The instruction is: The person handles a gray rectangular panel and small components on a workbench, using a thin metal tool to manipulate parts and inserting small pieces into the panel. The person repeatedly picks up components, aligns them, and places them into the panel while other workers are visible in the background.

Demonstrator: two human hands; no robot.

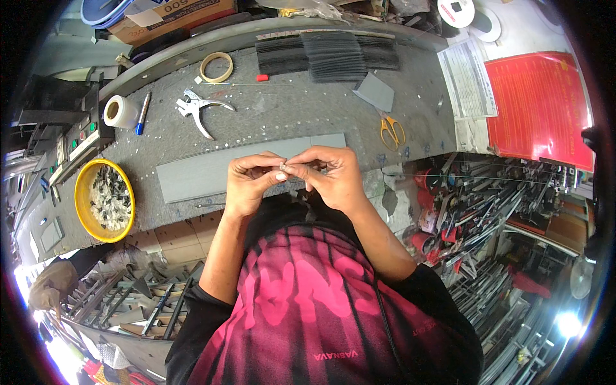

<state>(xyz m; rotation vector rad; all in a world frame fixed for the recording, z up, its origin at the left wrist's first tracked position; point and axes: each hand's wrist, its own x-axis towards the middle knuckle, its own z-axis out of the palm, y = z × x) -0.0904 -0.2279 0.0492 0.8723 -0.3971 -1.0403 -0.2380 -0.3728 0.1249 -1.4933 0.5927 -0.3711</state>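
work looks unfinished: small piece (283, 166) held
left hand (250, 182) and right hand (333, 179) meet, pinching it; loose pieces (110, 202) seemingly remain in yellow bowl (79, 199) by worktop's (269, 112) near edge.

Head cam, L of pair, wide fisheye; faces down, upright, fairly close over bench (282, 110).

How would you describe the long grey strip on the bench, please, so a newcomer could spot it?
On the grey workbench, look just past the left hand and right hand. There lies the long grey strip, flat and pale, unlike the dark, pleated bundles farther back.
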